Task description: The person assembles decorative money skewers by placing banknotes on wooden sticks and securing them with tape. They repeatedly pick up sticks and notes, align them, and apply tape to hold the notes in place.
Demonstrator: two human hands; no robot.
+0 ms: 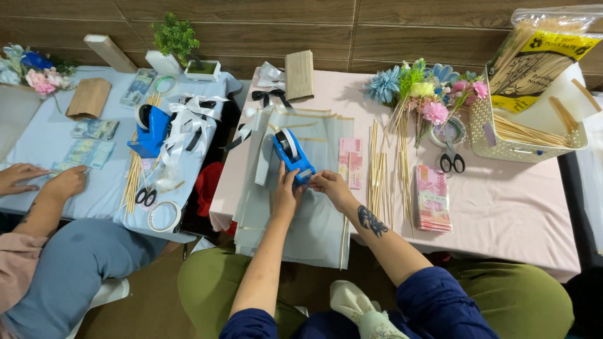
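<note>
A blue tape dispenser (pixel 290 154) with a tape roll stands on a stack of pale grey sheets (pixel 314 213) on the pink table. My left hand (pixel 286 190) rests against the dispenser's near end, fingers at its cutter. My right hand (pixel 330 184) pinches the tape end at that same cutter, just right of the left hand. A thin wooden stick (pixel 343 242) lies under my right forearm. Pink banknotes (pixel 350 162) lie right beside the dispenser.
Bamboo sticks (pixel 377 172), a banknote stack (pixel 432 199), black scissors (pixel 451 160), artificial flowers (pixel 422 94) and a basket (pixel 502 141) of sticks fill the right side. At the left, another person's hands (pixel 44 181) rest on a blue table with a second dispenser (pixel 151 132), ribbons, tape roll.
</note>
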